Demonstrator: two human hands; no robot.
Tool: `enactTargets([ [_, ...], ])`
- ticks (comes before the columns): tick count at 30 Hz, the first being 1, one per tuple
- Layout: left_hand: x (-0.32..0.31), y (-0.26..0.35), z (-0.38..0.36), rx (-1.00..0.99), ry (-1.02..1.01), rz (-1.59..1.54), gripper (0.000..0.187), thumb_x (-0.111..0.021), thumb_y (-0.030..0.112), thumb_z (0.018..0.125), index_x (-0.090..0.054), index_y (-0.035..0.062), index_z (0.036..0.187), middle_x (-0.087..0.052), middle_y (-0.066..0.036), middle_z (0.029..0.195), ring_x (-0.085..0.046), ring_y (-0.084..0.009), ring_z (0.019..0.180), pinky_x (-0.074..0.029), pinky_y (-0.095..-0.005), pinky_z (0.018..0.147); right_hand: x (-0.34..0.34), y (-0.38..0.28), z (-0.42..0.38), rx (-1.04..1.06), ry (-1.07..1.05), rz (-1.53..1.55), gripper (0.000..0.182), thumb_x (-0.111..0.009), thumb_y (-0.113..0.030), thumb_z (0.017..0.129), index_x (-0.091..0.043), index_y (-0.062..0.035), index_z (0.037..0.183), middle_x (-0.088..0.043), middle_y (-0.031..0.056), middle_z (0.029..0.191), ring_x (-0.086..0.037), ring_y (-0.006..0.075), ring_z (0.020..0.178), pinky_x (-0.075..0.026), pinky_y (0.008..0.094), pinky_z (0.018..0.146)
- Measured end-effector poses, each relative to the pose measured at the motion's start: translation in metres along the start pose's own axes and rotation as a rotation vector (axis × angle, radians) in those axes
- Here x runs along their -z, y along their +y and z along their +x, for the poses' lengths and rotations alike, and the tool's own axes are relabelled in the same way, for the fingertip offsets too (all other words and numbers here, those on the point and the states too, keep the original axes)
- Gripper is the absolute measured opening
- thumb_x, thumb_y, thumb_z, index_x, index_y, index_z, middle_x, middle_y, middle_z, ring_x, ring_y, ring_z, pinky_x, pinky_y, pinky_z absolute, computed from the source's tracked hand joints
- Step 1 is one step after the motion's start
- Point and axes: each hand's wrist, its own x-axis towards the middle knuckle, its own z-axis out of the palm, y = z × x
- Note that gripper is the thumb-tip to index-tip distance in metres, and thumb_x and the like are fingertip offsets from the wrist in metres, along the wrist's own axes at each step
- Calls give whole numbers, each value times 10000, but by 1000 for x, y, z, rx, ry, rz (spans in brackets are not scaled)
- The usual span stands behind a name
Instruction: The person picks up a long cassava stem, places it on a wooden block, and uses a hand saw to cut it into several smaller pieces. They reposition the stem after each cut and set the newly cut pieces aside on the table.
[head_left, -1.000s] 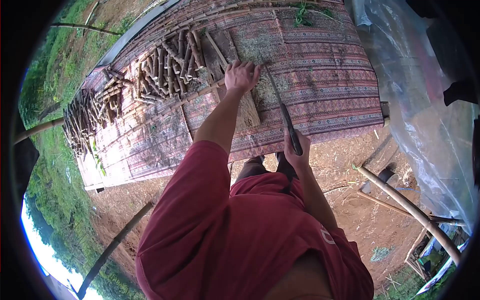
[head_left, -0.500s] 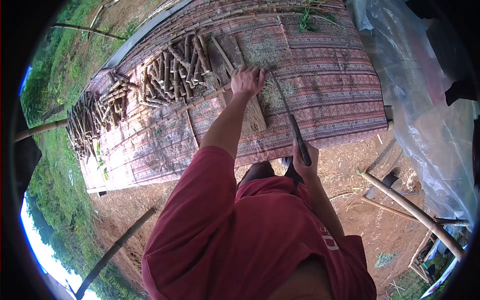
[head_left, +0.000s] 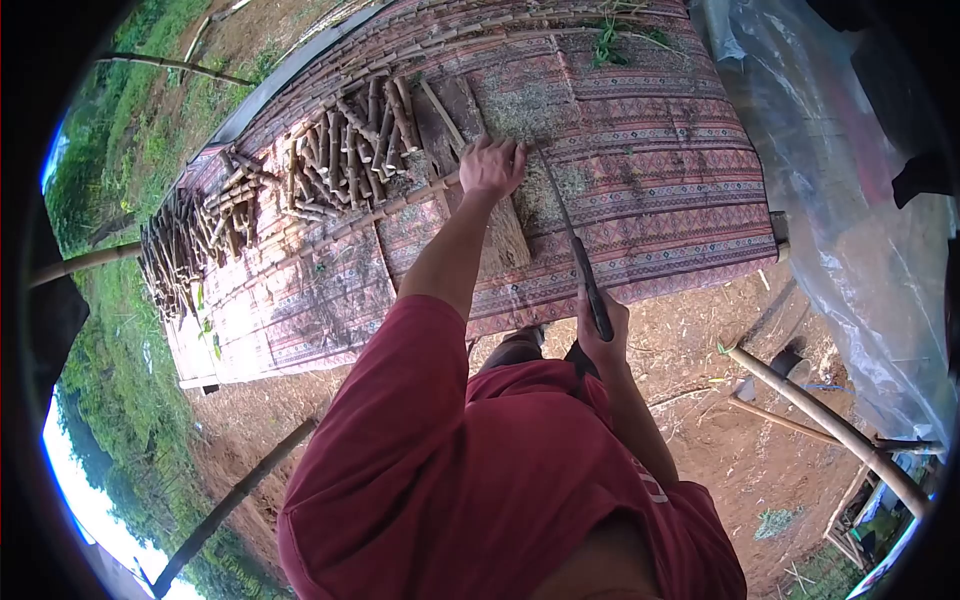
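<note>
My right hand [head_left: 606, 335] is wrapped round the black handle of a hand saw [head_left: 560, 200]. The narrow blade points away from me, its tip just right of my left hand. My left hand [head_left: 490, 168] is closed over a long woody stem [head_left: 400, 202], pressing it across a wooden board [head_left: 510, 235]. The stem runs off leftward over the patterned cloth. Its end under my fingers is mostly hidden. Beyond my left hand, a thin wooden strip [head_left: 441, 112] lies on the board. Pale sawdust [head_left: 530, 105] is scattered around the board and blade.
Short cut stems [head_left: 350, 145] are heaped left of the board, with another pile [head_left: 180, 240] farther left. Long stems [head_left: 440, 40] lie along the table's far side. Plastic sheeting [head_left: 830, 200] hangs at the right, and a slanting pole [head_left: 830, 430] stands at lower right.
My right hand and the saw handle have shifted slightly left and toward me. My left hand keeps its place on the stem.
</note>
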Motion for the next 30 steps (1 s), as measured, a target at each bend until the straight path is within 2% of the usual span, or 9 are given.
enactTargets([
  [2,-4,-1,-1,-22,7,-9,346,-431,395,1026,-685,171,956,-732,-36,1000,-634,-262,1068,-483,-423,959,-1,-16,-4,24,34,7,247,-680,-126,960,-568,-12,771,-485,99,545,-485,150,463,-374,330,471],
  [5,-13,-6,-1,-59,63,-20,348,-459,409,1014,-679,171,886,-734,-25,924,-642,-232,1004,-490,-422,921,-26,7,44,41,22,0,262,-681,-129,964,-560,-13,763,-483,101,548,-468,150,462,-365,330,469],
  [9,-9,-2,2,-14,77,0,342,-470,407,1008,-684,173,881,-733,-17,916,-648,-231,995,-495,-419,906,-44,6,73,61,51,58,265,-678,-132,969,-558,-16,763,-464,93,543,-435,146,461,-345,327,465],
  [15,-10,-5,0,-12,104,-21,352,-485,421,1001,-687,176,850,-730,-5,897,-650,-221,996,-497,-410,893,-8,-14,-8,46,37,-11,247,-672,-120,965,-566,-19,766,-465,89,540,-461,179,446,-381,340,469],
  [18,-11,-5,2,-20,124,-34,359,-484,423,1004,-688,168,853,-731,-16,909,-650,-237,994,-503,-413,890,-10,-7,-9,50,55,-45,252,-669,-128,969,-564,-21,766,-474,92,543,-480,191,442,-386,350,464],
  [21,-9,-4,-2,-3,94,-60,370,-472,423,1012,-691,155,880,-735,-42,934,-650,-271,995,-511,-421,891,-31,0,46,-13,11,-69,242,-671,-133,970,-574,-20,779,-487,91,550,-477,177,449,-384,340,470],
  [23,1,-1,-1,32,73,-61,373,-474,427,1011,-694,156,880,-738,-48,924,-650,-271,995,-511,-417,894,-44,10,58,47,37,-16,243,-675,-137,970,-576,-20,782,-485,90,545,-469,170,449,-375,331,469],
  [28,-4,-4,-2,13,111,-57,368,-470,426,1011,-704,168,891,-742,-45,927,-651,-269,988,-519,-425,881,-21,3,16,101,44,-35,249,-673,-135,971,-568,-16,779,-445,69,515,-446,128,444,-341,318,455],
  [30,-7,-4,-2,4,121,-55,358,-472,422,1009,-705,174,897,-742,-40,929,-652,-268,990,-522,-428,874,-9,6,-16,12,17,-78,260,-669,-148,979,-582,-5,779,-499,98,538,-493,165,450,-370,332,461],
])
